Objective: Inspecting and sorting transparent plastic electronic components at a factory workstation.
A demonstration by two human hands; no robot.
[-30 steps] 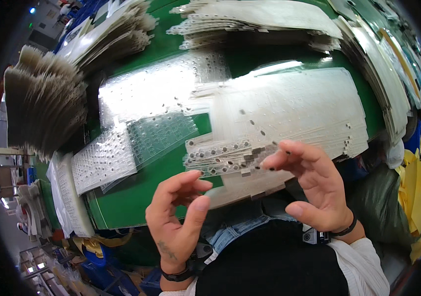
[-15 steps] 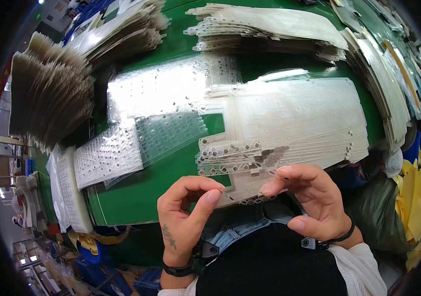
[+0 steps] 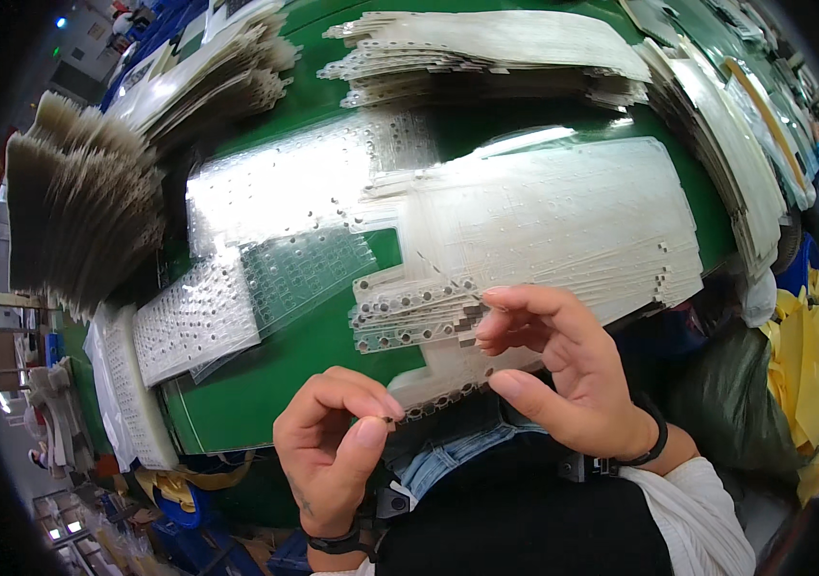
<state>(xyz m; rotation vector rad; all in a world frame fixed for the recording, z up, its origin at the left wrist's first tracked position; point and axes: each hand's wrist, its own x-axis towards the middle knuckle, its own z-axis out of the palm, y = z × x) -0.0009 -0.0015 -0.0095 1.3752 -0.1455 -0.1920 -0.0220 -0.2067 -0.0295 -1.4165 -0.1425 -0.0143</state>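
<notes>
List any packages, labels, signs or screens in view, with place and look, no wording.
No labels, signs or screens can be made out.
Yellow bags: far right, beside the green table, crumpled, soft.
Clear perforated sheets: stacked on the table beyond the right hand, unpackaged.

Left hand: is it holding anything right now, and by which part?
The left hand pinches something tiny and dark between thumb and forefinger tips; what it is cannot be told. The right hand holds nothing visible.

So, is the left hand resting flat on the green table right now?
No, the left hand is raised off the green table, thumb and forefinger pinched together near the table's front edge.
</notes>
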